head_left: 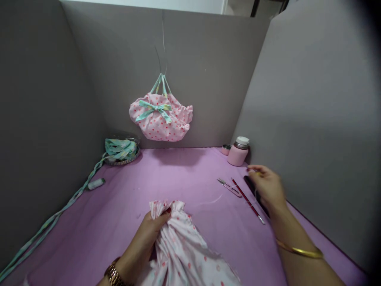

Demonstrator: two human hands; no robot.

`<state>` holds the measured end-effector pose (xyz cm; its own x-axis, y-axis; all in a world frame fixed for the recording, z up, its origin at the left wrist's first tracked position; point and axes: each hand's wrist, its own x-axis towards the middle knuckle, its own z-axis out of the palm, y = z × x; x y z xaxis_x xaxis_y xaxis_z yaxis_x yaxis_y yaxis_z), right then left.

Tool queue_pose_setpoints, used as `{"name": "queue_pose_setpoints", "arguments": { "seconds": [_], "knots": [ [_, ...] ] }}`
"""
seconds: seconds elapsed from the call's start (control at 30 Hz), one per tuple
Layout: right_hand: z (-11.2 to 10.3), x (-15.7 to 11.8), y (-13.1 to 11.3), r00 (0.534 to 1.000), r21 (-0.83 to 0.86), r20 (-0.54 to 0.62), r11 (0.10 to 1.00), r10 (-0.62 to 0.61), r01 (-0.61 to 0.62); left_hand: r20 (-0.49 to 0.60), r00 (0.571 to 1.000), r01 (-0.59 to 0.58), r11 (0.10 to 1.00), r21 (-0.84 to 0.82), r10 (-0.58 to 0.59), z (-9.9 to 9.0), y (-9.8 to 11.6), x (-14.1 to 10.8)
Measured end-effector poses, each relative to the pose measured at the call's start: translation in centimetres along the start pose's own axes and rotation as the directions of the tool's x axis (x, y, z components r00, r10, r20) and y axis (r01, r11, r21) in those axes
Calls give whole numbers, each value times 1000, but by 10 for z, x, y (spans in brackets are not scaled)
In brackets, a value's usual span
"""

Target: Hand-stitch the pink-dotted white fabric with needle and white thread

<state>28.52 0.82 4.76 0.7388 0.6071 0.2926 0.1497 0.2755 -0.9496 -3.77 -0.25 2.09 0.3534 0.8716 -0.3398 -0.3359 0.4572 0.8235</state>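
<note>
My left hand (153, 224) is closed around gathered white cloth with pink dots (187, 246), bunching its ruffled top edge between thumb and fingers. The rest of the cloth spreads down toward me. Over at the right, my right hand (266, 186) is raised with its fingertips pinched together. Whatever it holds is too small to make out, though a bit of yellow shows at the fingers. Below it lie a long dark object (250, 183), a dark red pencil (247, 201) and small pink-handled thread snips (229, 188). A loose pale thread (212, 201) lies left of the snips.
A dotted pink garment (162, 123) with a mint bow hangs before the grey back panel (214, 79). A pink bottle (238, 154) stands back right beside a small pink lid (226, 149). Mint fabric strips (120, 149) fill a tray back left, trailing forward past a small white tube (95, 183).
</note>
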Motion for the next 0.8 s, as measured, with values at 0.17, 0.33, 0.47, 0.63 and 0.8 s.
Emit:
{"name": "queue_pose_setpoints", "arguments": {
  "seconds": [0.17,0.33,0.47,0.63,0.8],
  "knots": [
    [53,-59,9,675,-186,722,982,151,-21,-31,999,18,1000,-5,-18,-1,-2,2],
    [77,-100,13,225,-244,929,944,293,-222,27,1000,14,1000,13,-15,-2,-2,1],
    [73,-95,11,318,-171,906,930,278,-326,36,999,-2,1000,26,1,-2,-1,0],
    [58,-58,4,667,48,700,914,257,-403,-1,1000,31,999,10,-31,0,0,1],
    [36,-22,10,931,255,309,926,194,-278,-31,998,47,999,16,-46,3,2,-2]
  ]
}}
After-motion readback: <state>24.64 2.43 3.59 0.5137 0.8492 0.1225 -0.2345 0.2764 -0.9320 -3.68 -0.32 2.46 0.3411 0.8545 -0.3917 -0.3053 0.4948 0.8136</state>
